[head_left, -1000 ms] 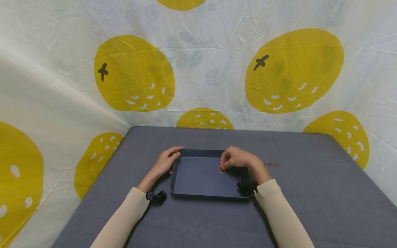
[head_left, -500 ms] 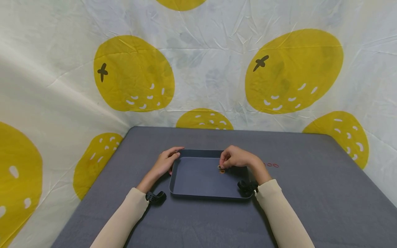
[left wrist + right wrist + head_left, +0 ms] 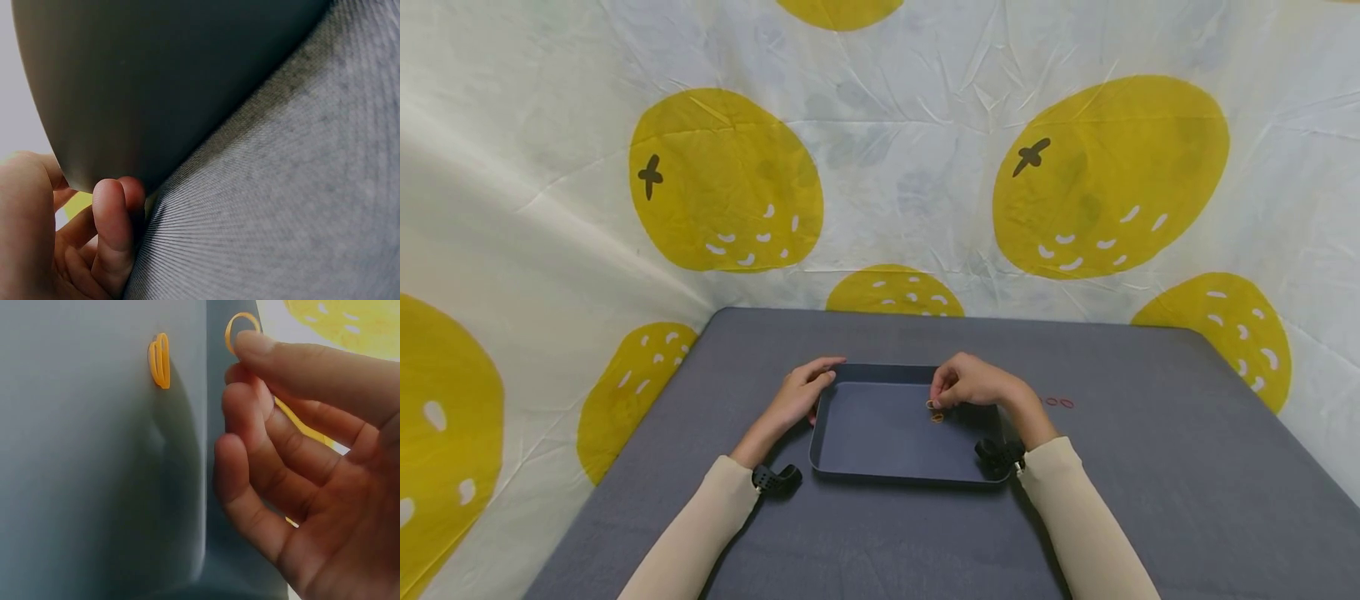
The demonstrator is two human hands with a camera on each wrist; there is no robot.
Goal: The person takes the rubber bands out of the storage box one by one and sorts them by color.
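Note:
A dark grey tray [image 3: 880, 433] lies in the middle of the head view. My left hand [image 3: 793, 396] rests at its upper left corner, the thumb on the rim; in the left wrist view its fingers [image 3: 112, 215] touch the tray's outer wall [image 3: 125, 94]. Over the tray's right part, my right hand [image 3: 973, 382] pinches an orange-yellow rubber band [image 3: 229, 334] between thumb and fingertips. Another orange band, looped or bunched [image 3: 164, 361], lies on the tray floor just below it, also visible in the head view [image 3: 937, 418].
Red bands [image 3: 1067, 403] lie in a row on the grey tabletop [image 3: 1150, 458] right of the tray, partly hidden by my right wrist. Behind the table hangs a white cloth [image 3: 910, 167] with large yellow fruit shapes.
The right fingertips have shifted very slightly left, and the pinched band now stands a little apart from the one on the tray. My left hand has not visibly moved.

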